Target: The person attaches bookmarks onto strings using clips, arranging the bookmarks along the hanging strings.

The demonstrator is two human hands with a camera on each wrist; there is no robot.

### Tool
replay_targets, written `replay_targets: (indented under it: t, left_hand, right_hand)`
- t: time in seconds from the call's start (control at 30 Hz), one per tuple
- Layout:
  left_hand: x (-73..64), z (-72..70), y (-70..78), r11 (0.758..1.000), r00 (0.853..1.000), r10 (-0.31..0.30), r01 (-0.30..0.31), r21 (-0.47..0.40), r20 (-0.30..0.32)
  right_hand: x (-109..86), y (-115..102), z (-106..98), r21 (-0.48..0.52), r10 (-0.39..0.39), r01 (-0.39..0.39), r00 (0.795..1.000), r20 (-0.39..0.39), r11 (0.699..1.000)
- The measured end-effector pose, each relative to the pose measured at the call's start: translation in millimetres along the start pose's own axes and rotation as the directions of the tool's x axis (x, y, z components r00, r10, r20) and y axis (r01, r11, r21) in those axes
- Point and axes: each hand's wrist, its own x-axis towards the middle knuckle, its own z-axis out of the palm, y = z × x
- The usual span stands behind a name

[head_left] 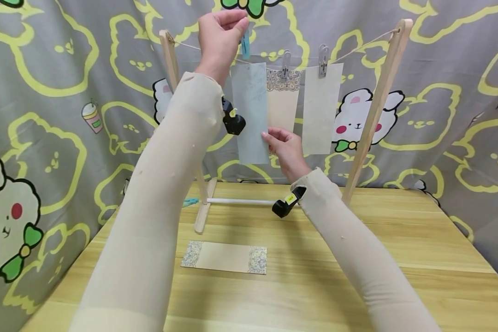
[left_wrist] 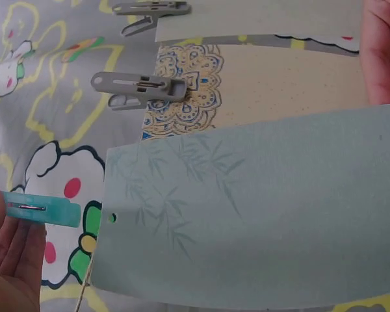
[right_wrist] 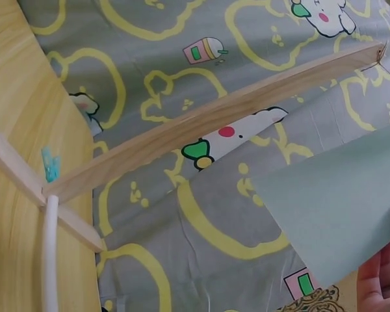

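Above the cord, my left hand (head_left: 222, 37) pinches a blue clothespin (head_left: 245, 45) between thumb and fingers. In the left wrist view this clothespin (left_wrist: 45, 208) is just off the top edge of a pale blue-green paper card (left_wrist: 247, 221) with a leaf print and a small hole. My right hand (head_left: 288, 150) pinches the lower right edge of that card (head_left: 251, 115), which hangs upright at the cord. Beside it, a beige patterned card (head_left: 283, 108) and a plain pale card (head_left: 323, 110) hang from grey clothespins (head_left: 323, 60).
A wooden frame with a right post (head_left: 377, 110) and a white bottom bar (head_left: 240, 201) carries the cord (head_left: 365, 46). Another patterned card (head_left: 226, 257) lies flat on the wooden table (head_left: 419, 240). A second blue clothespin (head_left: 190, 202) lies by the left foot. A printed curtain (head_left: 120, 27) hangs behind.
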Motion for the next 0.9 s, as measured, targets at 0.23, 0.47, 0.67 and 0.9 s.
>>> replay_targets:
  t: [0.23,0.47,0.67,0.9]
  left_hand:
    - [5.3,7.2,-4.8,0.998,0.997,-0.059,0.06,0.02,-0.051]
    - [9.6,8.3,-11.9,0.996,0.997,-0.058,0.061,0.062,-0.052]
    - [11.2,10.8,-16.0,0.991,0.995,-0.074,0.082,0.11,-0.069]
    - [10.1,14.8,-19.9,0.98,0.992,-0.099,0.111,0.165,-0.081]
  right_hand:
    - [2.7,2,-1,0.037,0.015,-0.015,1.0,-0.012,0.999]
    - [4.9,4,3,0.034,0.025,-0.024,0.999,-0.036,0.999]
    - [6.3,5,7,0.026,0.032,-0.03,0.998,-0.058,0.999]
    - [5.9,8,9,0.017,0.05,-0.049,0.996,-0.067,0.999]
